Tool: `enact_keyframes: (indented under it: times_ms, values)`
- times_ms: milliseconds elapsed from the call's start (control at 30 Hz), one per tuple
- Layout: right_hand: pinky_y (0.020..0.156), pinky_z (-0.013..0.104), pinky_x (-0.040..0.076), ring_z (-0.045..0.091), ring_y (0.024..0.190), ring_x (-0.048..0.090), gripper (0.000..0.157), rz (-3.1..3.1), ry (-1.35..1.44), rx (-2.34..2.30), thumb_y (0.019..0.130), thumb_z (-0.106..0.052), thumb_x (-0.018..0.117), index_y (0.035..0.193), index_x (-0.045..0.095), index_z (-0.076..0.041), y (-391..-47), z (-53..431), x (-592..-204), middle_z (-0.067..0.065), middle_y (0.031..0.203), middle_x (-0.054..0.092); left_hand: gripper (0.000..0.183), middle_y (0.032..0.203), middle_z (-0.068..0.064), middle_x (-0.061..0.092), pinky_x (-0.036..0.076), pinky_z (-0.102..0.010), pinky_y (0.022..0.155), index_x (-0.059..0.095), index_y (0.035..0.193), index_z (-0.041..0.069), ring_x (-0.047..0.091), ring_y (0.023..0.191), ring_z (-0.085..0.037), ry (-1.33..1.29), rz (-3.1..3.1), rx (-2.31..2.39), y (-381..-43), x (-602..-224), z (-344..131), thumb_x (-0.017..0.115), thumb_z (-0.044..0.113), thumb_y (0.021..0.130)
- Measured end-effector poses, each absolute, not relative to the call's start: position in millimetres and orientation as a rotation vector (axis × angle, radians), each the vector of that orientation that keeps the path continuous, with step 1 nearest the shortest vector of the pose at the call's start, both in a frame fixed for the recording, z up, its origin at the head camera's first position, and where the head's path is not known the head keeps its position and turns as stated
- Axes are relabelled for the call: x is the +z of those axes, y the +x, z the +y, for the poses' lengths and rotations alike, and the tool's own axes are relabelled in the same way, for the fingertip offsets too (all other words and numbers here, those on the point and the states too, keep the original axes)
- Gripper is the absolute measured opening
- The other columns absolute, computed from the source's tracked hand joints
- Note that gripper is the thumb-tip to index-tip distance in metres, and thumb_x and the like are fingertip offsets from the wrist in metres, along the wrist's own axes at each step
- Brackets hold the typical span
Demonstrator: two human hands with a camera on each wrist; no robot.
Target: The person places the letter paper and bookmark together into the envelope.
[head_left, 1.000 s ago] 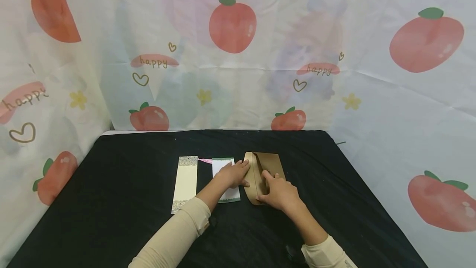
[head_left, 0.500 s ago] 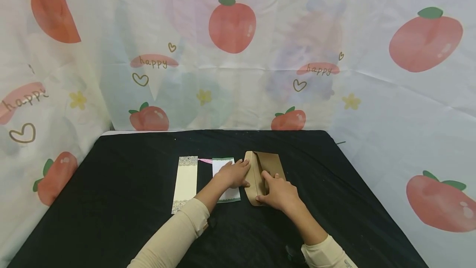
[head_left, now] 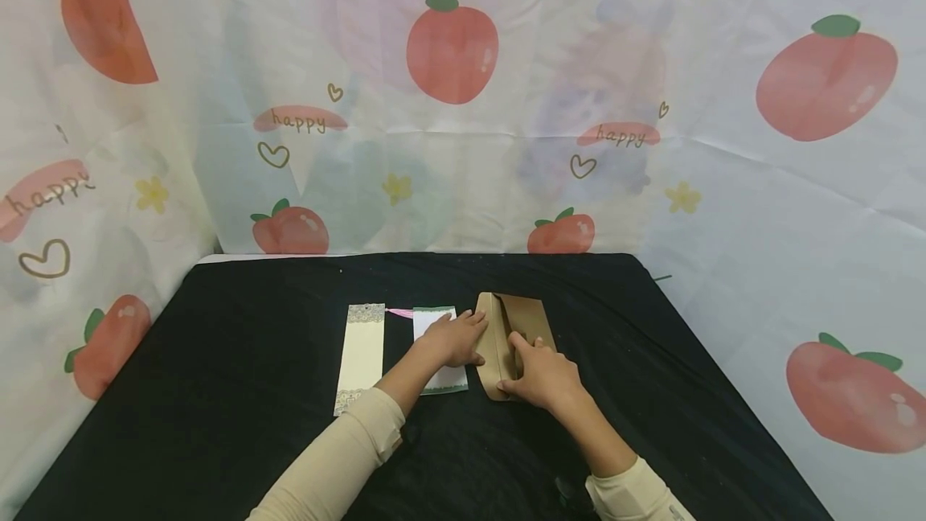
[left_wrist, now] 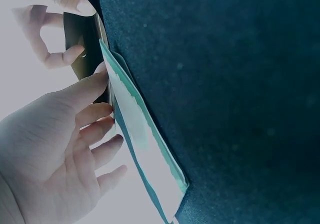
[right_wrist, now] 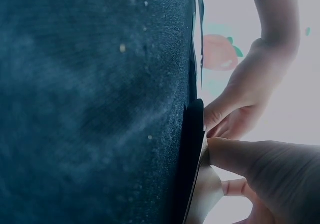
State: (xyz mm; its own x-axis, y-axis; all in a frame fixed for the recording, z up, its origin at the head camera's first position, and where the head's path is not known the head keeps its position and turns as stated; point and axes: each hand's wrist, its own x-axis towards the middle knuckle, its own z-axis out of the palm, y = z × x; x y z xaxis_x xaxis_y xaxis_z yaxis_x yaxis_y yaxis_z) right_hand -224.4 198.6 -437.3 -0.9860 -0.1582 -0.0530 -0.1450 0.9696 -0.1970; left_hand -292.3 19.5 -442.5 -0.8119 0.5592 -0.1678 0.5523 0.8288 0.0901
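Observation:
A brown paper envelope (head_left: 531,313) lies on the black cloth with its flap turned out to the left and its mouth gaping a little. My left hand (head_left: 454,339) reaches over a white card (head_left: 447,380) with green borders, its spread fingers resting on the flap. At the envelope's lower part, my right hand (head_left: 544,373) holds the paper, thumb at the near edge and a bent finger at the mouth. In the left wrist view, the right thumb presses near the crease of the envelope (left_wrist: 82,41), while the left fingers stay extended beside the card (left_wrist: 145,149).
Left of the white card lies a long cream bookmark (head_left: 362,354) with patterned ends. A pink tassel (head_left: 399,313) stretches between the two. Black cloth (head_left: 239,392) covers the table, and a fruit-printed curtain (head_left: 463,175) stands behind it.
The envelope's far edge has risen slightly in the head view. Both hands stay in nearly the same place, and the cards have not moved.

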Motion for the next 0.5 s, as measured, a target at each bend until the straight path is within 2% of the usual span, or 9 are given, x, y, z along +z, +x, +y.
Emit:
enact_keyframes:
  times_ms: [500]
  values:
    - [0.071,0.064,0.053,0.052,0.101,0.065,0.076,3.044,-0.223,-0.278,0.081,-0.045,0.088,0.143,0.054,-0.015,-225.1,199.4,-438.6,0.035,0.138,0.055,0.073,0.166,-0.002,0.033,0.026,-0.045,0.12,0.042,0.159,0.013,0.03,0.151,-0.021,0.891,2.83,0.048,-289.8,-441.1,17.3,0.071,0.043,0.099]
